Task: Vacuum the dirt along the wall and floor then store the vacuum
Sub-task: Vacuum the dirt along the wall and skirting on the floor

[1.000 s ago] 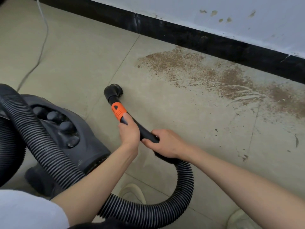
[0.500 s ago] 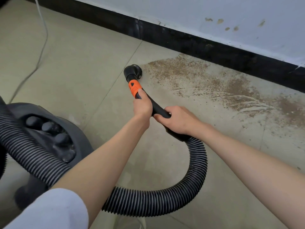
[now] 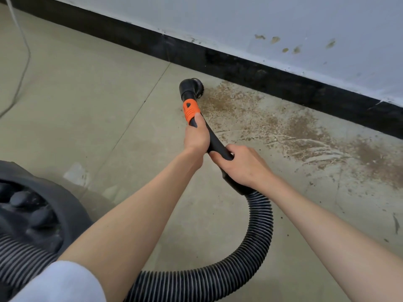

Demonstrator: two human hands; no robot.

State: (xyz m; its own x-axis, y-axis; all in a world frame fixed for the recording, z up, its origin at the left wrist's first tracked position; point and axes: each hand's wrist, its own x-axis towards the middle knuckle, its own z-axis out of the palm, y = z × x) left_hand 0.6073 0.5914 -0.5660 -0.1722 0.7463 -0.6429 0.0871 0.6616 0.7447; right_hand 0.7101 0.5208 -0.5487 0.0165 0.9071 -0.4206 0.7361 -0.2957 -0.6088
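Observation:
A black vacuum wand with an orange collar (image 3: 190,110) ends in a round brush nozzle (image 3: 192,88). The nozzle touches the floor at the left end of a brown dirt patch (image 3: 294,131) that runs to the right along the black baseboard (image 3: 272,75). My left hand (image 3: 196,136) grips the wand just below the orange collar. My right hand (image 3: 242,164) grips the curved handle further back. The ribbed black hose (image 3: 259,232) loops from the handle down to the vacuum body (image 3: 39,210) at the lower left.
A thin grey power cord (image 3: 23,62) trails over the beige floor tiles at the far left. The pale wall (image 3: 283,29) above the baseboard has a few brown spots (image 3: 294,47). Scuffed floor with scattered specks lies at the right.
Both hands pushed the wand forward and to the right. The nozzle travelled from open floor near the vacuum body to the left edge of the dirt patch by the baseboard.

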